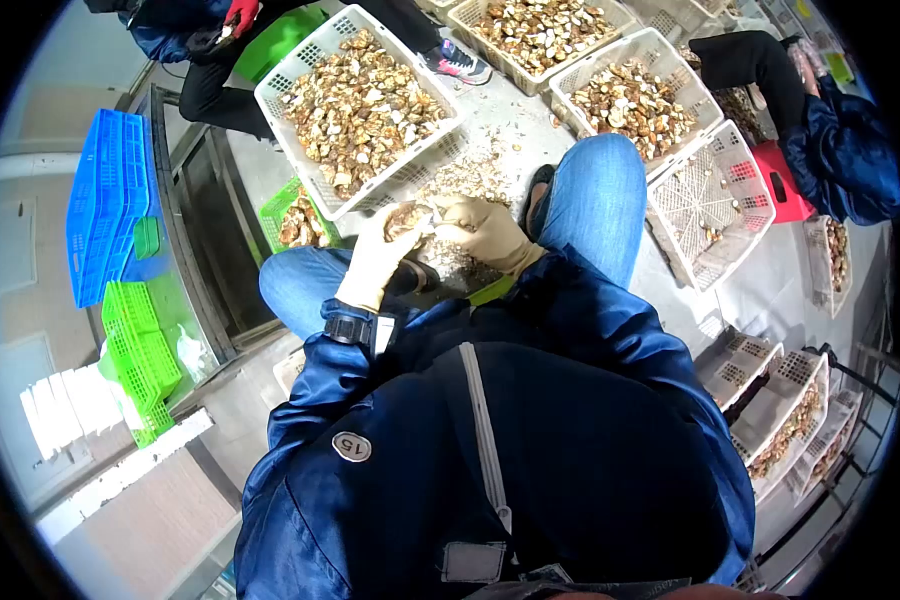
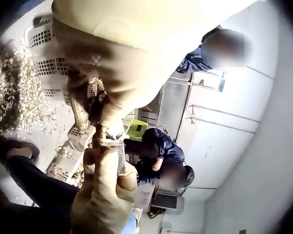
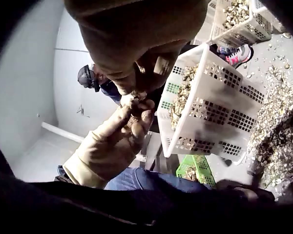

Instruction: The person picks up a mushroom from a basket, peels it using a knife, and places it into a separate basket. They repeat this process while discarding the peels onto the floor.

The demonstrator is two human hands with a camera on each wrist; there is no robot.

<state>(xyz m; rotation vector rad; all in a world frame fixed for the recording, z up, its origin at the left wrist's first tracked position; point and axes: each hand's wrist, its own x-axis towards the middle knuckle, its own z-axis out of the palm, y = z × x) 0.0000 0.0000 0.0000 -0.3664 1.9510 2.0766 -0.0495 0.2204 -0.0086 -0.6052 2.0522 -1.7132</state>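
In the head view my left hand (image 1: 373, 258), in a pale cream glove, grips a brown mushroom (image 1: 404, 220) between thumb and fingers. My right hand (image 1: 492, 236), gloved alike, meets it from the other side over the floor scraps. A small flat metal blade (image 2: 121, 159) shows along the right hand's curled fingers in the left wrist view; its handle is hidden inside the glove. The right wrist view has both hands' fingertips together around a small pale piece (image 3: 129, 100). Pale trimmings (image 1: 470, 180) lie heaped on the floor below the hands.
A large white crate (image 1: 270, 95) of mushrooms stands ahead, beside a small green basket (image 1: 270, 215). More white crates stand to the right, one nearly bare (image 1: 685, 235). Blue crates (image 1: 110, 205) are stacked at left. Other people sit nearby, including a dark-sleeved one (image 1: 845, 150).
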